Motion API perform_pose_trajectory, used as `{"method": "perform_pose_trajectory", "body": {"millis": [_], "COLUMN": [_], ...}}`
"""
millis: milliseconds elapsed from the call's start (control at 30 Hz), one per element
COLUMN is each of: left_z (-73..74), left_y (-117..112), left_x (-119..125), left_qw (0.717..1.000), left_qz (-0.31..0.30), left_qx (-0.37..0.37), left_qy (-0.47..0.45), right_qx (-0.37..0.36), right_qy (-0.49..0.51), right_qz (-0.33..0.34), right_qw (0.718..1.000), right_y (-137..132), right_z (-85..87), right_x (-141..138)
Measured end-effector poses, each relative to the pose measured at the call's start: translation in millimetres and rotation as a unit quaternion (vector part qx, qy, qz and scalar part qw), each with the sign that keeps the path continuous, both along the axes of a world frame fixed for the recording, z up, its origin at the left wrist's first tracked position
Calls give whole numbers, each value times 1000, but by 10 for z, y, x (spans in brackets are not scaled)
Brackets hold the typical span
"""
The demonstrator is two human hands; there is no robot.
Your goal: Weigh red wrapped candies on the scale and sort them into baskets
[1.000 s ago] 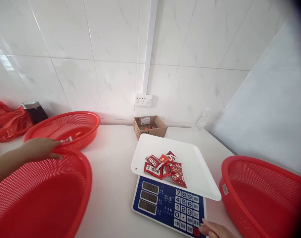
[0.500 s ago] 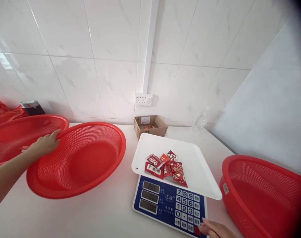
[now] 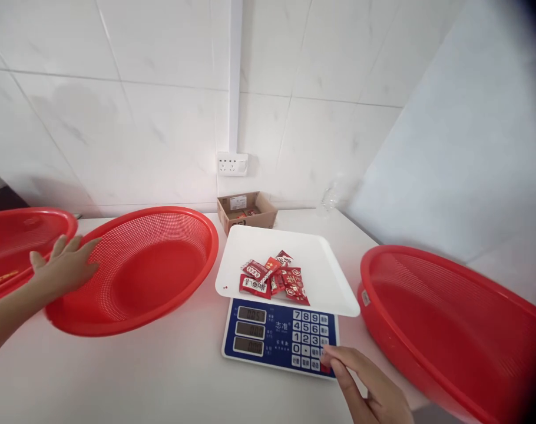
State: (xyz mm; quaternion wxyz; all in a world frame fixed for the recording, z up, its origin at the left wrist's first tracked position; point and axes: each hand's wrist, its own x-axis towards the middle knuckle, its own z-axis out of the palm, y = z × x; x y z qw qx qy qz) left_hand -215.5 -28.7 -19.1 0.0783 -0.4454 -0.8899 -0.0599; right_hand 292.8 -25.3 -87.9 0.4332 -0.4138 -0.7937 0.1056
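Observation:
My left hand [image 3: 63, 266] lies open with fingers spread on the left rim of a red mesh basket [image 3: 139, 268] resting on the white counter. My right hand [image 3: 365, 386] points its index finger at the lower right corner of the blue keypad of a digital scale [image 3: 279, 337], fingertip on a red key; the other fingers are curled. The scale's white tray [image 3: 325, 277] holds several red snack packets [image 3: 272, 278].
A second red basket [image 3: 16, 247] sits at the far left. A third large red basket [image 3: 440, 318] stands right of the scale. A small open cardboard box [image 3: 247, 212] and a wall socket [image 3: 232, 164] are by the tiled wall behind.
The left hand slid the red basket rightward beside the scale, then opened flat on its rim. The right hand stayed at the scale keypad. The view shifted right and down.

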Motion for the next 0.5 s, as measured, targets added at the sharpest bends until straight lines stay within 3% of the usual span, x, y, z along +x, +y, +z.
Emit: {"method": "perform_pose_trajectory", "body": {"millis": [67,167,233,267,367,500], "left_z": [15,23,15,8,-19,-25], "left_y": [93,235,326,377,562,821], "left_x": [299,984,1486,1713,2199,2403], "left_qw": [998,976,921,899,848,828], "left_qz": [-66,-216,-370,-414,-493,-512], "left_qx": [18,26,4,-20,-85,-127], "left_qy": [6,-20,-121,-139,-175,-190], "right_qx": [-2,-3,2,6,21,27], "right_qy": [10,21,23,23,24,21], "right_qz": [-19,-35,-34,-31,-25,-39], "right_qw": [1000,999,999,999,999,999], "right_y": [11,32,38,36,11,-40], "right_z": [22,44,63,74,106,114], "right_x": [-52,-156,-213,-231,-222,-108]}}
